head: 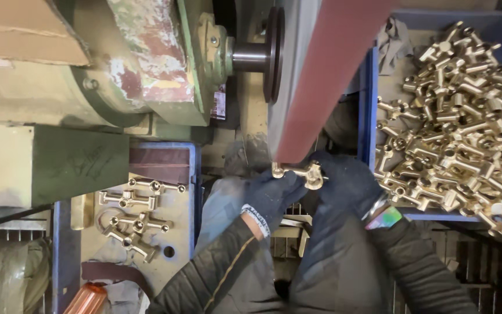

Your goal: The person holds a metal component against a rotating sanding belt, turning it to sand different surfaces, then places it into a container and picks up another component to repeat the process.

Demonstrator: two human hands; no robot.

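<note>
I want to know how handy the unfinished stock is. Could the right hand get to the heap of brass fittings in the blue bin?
Probably yes: the right hand sits just beside the heap of brass fittings, nothing lies between, but it is busy holding a fitting.

Blue crate (369, 104) at right of frame, heaped with shiny brass tee fittings (454, 116), a grey rag (393, 40) tucked in its upper left corner. Second blue crate (193, 174) at lower left, lined with worn cardboard (175, 232), holding only a few brass fittings (135, 218) scattered apart. Orange cylinder (87, 299) at bottom left edge.
</note>
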